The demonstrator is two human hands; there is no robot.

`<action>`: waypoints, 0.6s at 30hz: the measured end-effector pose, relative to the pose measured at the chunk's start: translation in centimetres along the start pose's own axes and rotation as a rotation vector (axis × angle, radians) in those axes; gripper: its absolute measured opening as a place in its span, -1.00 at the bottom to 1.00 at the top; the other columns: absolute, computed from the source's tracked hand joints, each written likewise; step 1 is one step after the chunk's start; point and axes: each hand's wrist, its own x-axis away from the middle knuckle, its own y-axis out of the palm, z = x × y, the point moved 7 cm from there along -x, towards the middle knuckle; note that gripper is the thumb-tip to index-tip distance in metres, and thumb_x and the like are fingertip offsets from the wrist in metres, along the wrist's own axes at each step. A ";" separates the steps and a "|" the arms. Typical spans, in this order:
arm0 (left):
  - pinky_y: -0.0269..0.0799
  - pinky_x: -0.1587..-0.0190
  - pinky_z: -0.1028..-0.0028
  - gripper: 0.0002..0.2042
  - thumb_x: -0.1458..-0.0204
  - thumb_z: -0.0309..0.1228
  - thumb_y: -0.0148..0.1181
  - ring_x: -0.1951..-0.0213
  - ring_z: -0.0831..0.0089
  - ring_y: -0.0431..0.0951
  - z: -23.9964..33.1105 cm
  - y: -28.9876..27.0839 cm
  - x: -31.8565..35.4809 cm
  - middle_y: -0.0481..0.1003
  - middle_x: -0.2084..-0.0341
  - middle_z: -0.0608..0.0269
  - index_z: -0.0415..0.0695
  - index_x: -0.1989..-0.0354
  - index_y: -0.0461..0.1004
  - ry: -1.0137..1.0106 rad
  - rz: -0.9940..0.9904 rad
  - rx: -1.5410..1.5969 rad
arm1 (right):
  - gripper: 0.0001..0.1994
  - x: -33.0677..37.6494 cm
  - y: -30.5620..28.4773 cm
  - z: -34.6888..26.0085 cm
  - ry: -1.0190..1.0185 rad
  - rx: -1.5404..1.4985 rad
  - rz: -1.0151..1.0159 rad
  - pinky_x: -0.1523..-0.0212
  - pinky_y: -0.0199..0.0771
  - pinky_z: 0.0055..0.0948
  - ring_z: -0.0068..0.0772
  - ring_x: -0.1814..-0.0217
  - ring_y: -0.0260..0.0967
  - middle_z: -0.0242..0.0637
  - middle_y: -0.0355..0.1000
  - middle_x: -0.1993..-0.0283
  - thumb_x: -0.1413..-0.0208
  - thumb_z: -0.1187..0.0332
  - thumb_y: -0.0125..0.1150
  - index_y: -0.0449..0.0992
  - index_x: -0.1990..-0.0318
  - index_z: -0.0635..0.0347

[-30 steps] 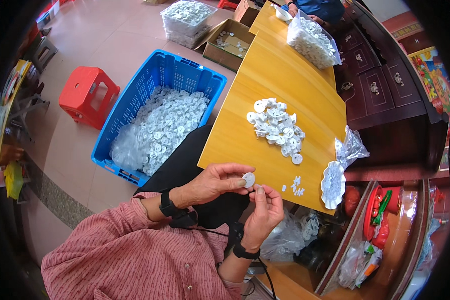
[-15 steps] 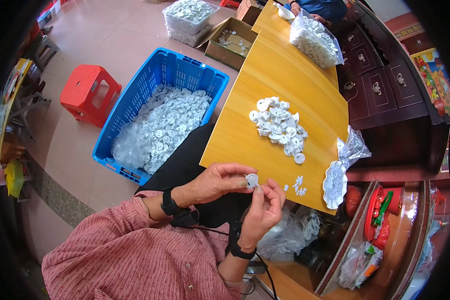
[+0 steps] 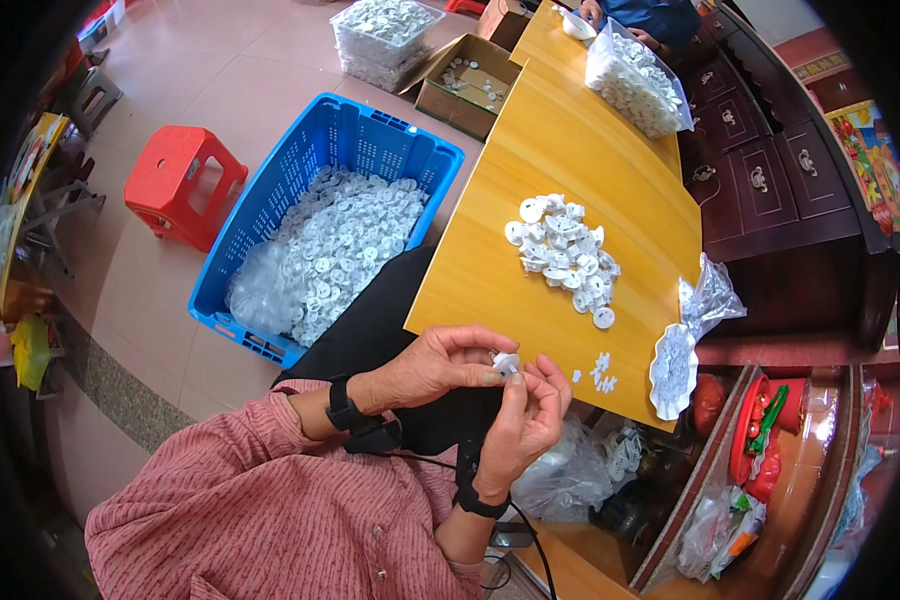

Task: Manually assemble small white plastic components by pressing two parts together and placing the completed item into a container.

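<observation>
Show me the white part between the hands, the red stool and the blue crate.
White part (image 3: 506, 363), head view: its visible middle.
Red stool (image 3: 169, 167), head view: its seat.
Blue crate (image 3: 378, 148), head view: far inner wall.

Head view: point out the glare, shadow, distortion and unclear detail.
Head view: black fisheye vignetting at the corners, with the dark drawer cabinet curving near the right rim; head view: white glare on the glossy wooden shelf, deep shadow beneath the cabinet; head view: the white piece at the fingers of the left hand too small for fine detail.
</observation>
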 end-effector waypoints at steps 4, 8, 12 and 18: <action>0.46 -0.15 0.51 -0.63 -0.15 -0.63 0.22 -0.02 0.50 0.53 0.4 0.1 0.1 0.52 0.04 0.21 -0.28 -0.15 0.43 0.039 -0.016 -0.053 | -0.95 0.1 0.1 -0.3 -0.017 0.041 0.000 -0.04 0.45 -0.29 -0.24 0.01 0.42 -0.08 0.40 -0.05 -0.07 0.58 0.21 0.47 0.35 0.39; 0.43 -0.16 0.51 -0.67 -0.12 -0.64 0.25 -0.05 0.50 0.50 0.9 0.1 0.1 0.48 0.03 0.26 -0.26 -0.09 0.48 0.087 -0.030 -0.135 | -0.95 0.2 0.3 -0.4 -0.038 0.033 0.000 -0.02 0.46 -0.29 -0.24 0.04 0.43 -0.08 0.41 -0.04 -0.06 0.58 0.22 0.46 0.36 0.38; 0.43 -0.16 0.50 -0.68 -0.11 -0.63 0.27 -0.06 0.49 0.48 1.1 0.0 0.2 0.45 0.04 0.26 -0.26 -0.05 0.50 0.086 -0.022 -0.180 | -0.94 0.2 0.4 -0.3 -0.045 0.034 -0.007 0.00 0.46 -0.30 -0.24 0.07 0.44 -0.09 0.41 -0.03 -0.06 0.58 0.22 0.45 0.36 0.37; 0.43 -0.12 0.52 -0.70 -0.07 -0.58 0.33 -0.06 0.48 0.47 1.5 -0.1 0.3 0.44 0.04 0.25 -0.23 0.00 0.54 0.137 -0.062 -0.259 | -0.94 0.2 0.7 -0.5 -0.042 0.069 -0.043 0.01 0.46 -0.29 -0.22 0.08 0.45 -0.08 0.40 -0.02 -0.06 0.57 0.22 0.45 0.36 0.37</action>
